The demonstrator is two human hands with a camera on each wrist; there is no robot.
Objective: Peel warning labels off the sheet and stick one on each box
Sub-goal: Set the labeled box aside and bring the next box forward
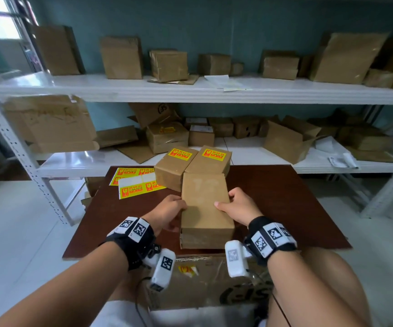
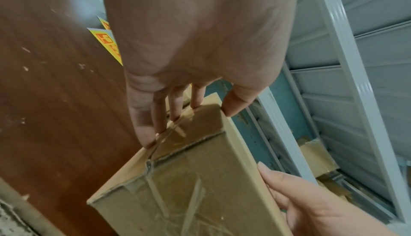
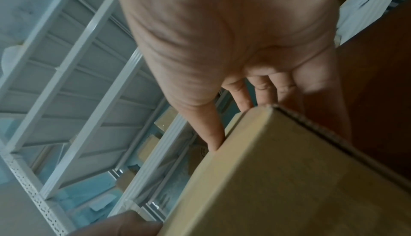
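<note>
- brown table (image 1: 285,204) has bare room on the right; front edge sits close behind the plain box (image 1: 205,208)
- two labelled boxes (image 1: 192,166) at the back look done; the plain one still needs its sticker, I'd say
- left hand (image 1: 167,214) and right hand (image 1: 240,206) hold its sides, fingers curled
- label sheets (image 1: 135,182) lie back left, near the table edge

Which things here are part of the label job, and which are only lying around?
Part of the job:
- plain box, held by left hand and right hand
- two labelled boxes
- label sheets

Lying around:
- boxes on the shelves
- loose papers
- big carton below the table edge
</note>
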